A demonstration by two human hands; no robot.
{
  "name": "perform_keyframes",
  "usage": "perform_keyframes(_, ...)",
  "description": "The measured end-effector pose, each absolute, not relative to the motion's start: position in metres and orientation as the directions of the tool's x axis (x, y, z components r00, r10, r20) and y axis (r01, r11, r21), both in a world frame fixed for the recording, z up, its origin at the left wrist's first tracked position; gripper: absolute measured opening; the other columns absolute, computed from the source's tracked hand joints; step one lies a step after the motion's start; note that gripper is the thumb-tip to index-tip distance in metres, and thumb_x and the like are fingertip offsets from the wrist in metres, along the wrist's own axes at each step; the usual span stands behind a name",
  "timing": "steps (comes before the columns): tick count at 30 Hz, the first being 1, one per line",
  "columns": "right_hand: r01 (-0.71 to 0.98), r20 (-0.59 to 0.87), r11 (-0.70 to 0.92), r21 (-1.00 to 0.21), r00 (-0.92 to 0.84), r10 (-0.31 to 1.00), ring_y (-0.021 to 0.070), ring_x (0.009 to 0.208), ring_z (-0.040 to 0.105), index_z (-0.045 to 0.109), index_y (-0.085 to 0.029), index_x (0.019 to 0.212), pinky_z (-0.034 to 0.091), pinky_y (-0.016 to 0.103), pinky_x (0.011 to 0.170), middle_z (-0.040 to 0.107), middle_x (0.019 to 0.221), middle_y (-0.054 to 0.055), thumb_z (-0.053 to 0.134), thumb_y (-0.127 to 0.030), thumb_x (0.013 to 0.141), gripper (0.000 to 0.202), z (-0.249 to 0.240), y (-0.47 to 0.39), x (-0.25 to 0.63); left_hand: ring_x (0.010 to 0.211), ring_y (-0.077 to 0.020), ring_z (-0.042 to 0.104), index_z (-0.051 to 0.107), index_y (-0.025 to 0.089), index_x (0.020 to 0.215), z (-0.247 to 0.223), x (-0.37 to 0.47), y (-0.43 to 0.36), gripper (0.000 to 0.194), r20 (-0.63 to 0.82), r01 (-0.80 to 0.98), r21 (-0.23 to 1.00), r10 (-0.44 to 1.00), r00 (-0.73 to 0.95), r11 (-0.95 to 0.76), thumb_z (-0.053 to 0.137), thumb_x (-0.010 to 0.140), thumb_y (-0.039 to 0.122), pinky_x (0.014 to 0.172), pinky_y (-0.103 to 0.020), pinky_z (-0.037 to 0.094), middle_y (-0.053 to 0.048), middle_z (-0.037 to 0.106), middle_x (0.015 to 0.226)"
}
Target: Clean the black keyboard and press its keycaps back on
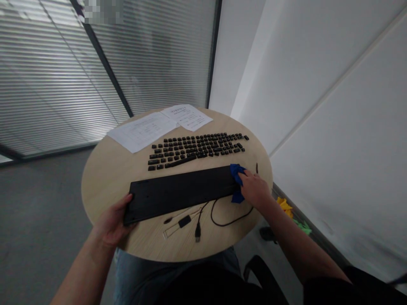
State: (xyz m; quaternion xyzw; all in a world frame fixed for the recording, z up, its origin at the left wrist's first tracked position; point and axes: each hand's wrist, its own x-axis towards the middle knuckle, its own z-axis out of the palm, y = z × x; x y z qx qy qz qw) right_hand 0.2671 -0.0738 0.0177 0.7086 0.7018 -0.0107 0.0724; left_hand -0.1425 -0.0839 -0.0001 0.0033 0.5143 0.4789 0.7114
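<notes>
Near the centre of the frame I have the long black rectangular plastic keyboard body (pixel 181 190) above the round pale wooden table (pixel 104 178), my left hand (pixel 114 222) gripping its left end and my right hand (pixel 252 186) pressing a crumpled blue cloth (pixel 237 171) on its right end. Rows of small black square keycaps (pixel 203 144) lie just beyond it, below white printed paper sheets (pixel 143 131) at upper centre-left; a thin black USB cable (pixel 227 223) curves along the near side.
</notes>
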Motion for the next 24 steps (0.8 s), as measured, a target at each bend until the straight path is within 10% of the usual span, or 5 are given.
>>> perform_keyframes(5, 0.999, -0.065, 0.023, -0.035, -0.025, 0.998, 0.0315, 0.118, 0.062, 0.063, -0.017, 0.137, 0.049, 0.044, 0.101, 0.059, 0.142, 0.015, 0.05, -0.021, 0.095, 0.044, 0.02, -0.065, 0.274, 0.039, -0.0257, 0.067, 0.055, 0.012, 0.138, 0.013, -0.137, -0.086, 0.044, -0.731, -0.609, 0.549, 0.682, -0.02, 0.572, 0.046, 0.095, 0.011, 0.027, -0.027, 0.051, -0.007, 0.073, 0.063)
perform_keyframes(10, 0.869, 0.373, 0.312, -0.385, -0.163, 0.913, 0.0271, 0.126, 0.059, 0.062, -0.021, 0.137, 0.046, 0.043, 0.11, 0.061, 0.14, 0.012, 0.053, -0.034, 0.095, 0.045, 0.051, -0.085, 0.278, 0.037, -0.0233, 0.065, 0.055, 0.013, 0.138, 0.021, -0.133, -0.09, 0.043, -0.703, -0.611, 0.564, 0.711, -0.002, 0.555, 0.042, 0.097, 0.017, 0.029, -0.026, 0.052, -0.006, 0.072, 0.06)
perform_keyframes(14, 0.685, 0.636, 0.357, -0.635, 0.201, 0.745, 0.0309, 0.11, 0.064, 0.063, -0.025, 0.128, 0.053, 0.049, 0.095, 0.067, 0.121, 0.012, 0.061, -0.046, 0.085, 0.048, 0.069, -0.117, 0.302, 0.039, -0.0203, 0.066, 0.056, 0.016, 0.14, 0.022, -0.125, -0.095, 0.045, -0.605, -0.623, 0.641, 0.795, -0.051, 0.448, 0.041, 0.098, 0.017, 0.03, -0.023, 0.051, -0.005, 0.075, 0.066)
perform_keyframes(18, 0.323, 0.356, 0.199, -0.925, 0.559, 0.749, 0.033, 0.089, 0.066, 0.064, -0.025, 0.125, 0.053, 0.048, 0.073, 0.064, 0.103, 0.019, 0.053, -0.061, 0.083, 0.057, 0.071, -0.139, 0.341, 0.057, -0.0231, 0.075, 0.057, 0.016, 0.142, 0.02, -0.12, -0.098, 0.046, -0.57, -0.627, 0.666, 0.818, -0.079, 0.404, 0.053, 0.096, 0.02, 0.052, -0.029, 0.063, -0.009, 0.08, 0.089)
perform_keyframes(24, 0.058, 0.013, -0.02, -0.998, 0.515, 0.857, 0.0326, 0.106, 0.066, 0.049, -0.041, 0.146, 0.053, 0.049, 0.079, 0.064, 0.107, 0.021, 0.012, -0.073, 0.09, 0.074, 0.041, -0.155, 0.389, 0.068, -0.0235, 0.078, 0.051, 0.023, 0.149, 0.017, -0.12, -0.1, 0.052, -0.54, -0.597, 0.721, 0.826, -0.164, 0.353, 0.055, 0.097, 0.021, 0.066, -0.031, 0.065, -0.01, 0.079, 0.107)
